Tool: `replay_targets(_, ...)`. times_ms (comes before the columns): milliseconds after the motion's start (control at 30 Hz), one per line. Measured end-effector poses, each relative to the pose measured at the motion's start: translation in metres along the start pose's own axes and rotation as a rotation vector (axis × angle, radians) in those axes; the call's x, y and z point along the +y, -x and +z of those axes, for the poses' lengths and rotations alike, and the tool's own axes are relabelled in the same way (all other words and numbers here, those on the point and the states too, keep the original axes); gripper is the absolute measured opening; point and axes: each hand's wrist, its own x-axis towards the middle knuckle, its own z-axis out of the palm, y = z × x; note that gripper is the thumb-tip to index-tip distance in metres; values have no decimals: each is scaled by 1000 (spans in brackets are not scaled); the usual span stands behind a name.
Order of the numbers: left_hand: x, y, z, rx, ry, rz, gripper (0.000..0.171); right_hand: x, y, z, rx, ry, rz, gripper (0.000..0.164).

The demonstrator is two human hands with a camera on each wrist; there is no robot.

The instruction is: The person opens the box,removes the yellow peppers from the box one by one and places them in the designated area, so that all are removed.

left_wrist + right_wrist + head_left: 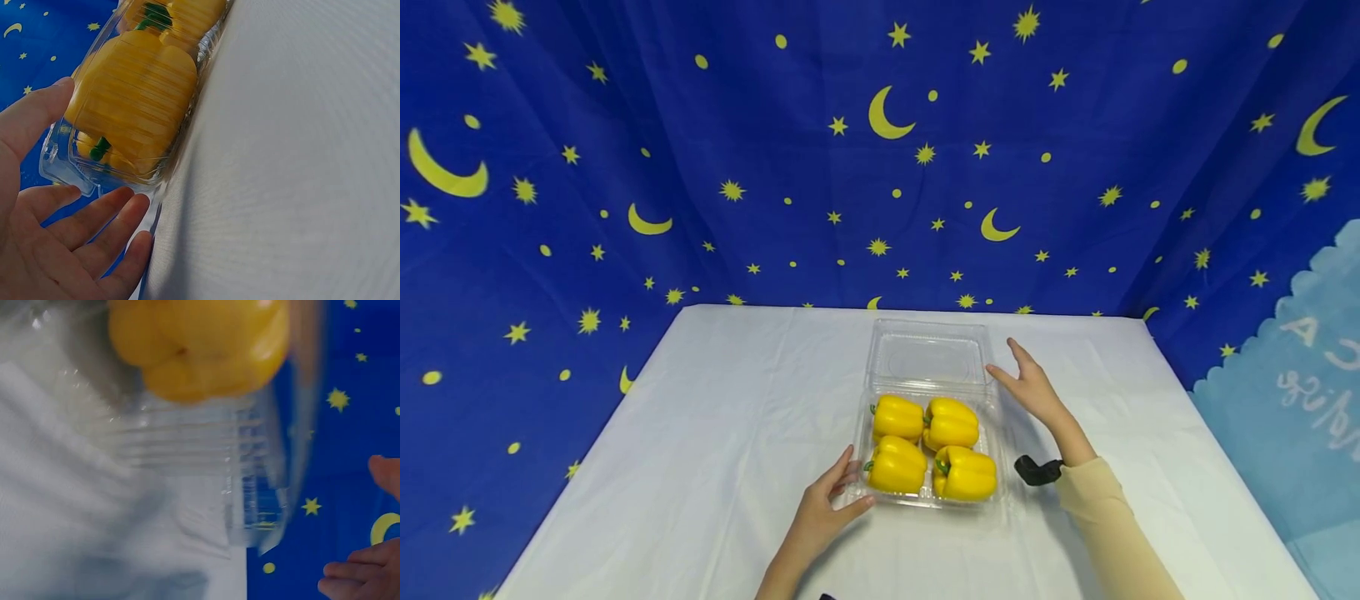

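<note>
The box [925, 502] sits about midway between the left and right edges of the desk [715, 433], its lid [928, 357] folded back flat and reaching almost to the far edge. Opened out, its long axis runs from the near edge towards the far one.

Four peppers [898, 467] lie on their sides in the near half, two by two. Their own axes run roughly left to right, stem ends towards the desk's left edge; the near right one shows more of its stem end.

They are bright, even yellow, glossy and lobed, with grooves between the lobes and short green stems [100, 149]. The box is clear, thin plastic with ribbed walls.

The left hand [823, 508] is spread wide at the box's near left corner, thumb apart from the fingers. The right hand [1032, 387], also wide and holding nothing, is just beside the lid's right edge; whether they touch I cannot tell.
</note>
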Motion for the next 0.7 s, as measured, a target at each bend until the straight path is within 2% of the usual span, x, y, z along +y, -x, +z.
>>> replay_targets(267,0,-1,1,14,0,-2,79,-14,16,-7,0,12,-22,80)
replay_targets(700,0,-1,1,22,-3,-5,79,-39,31,1,-42,-32,-77,81)
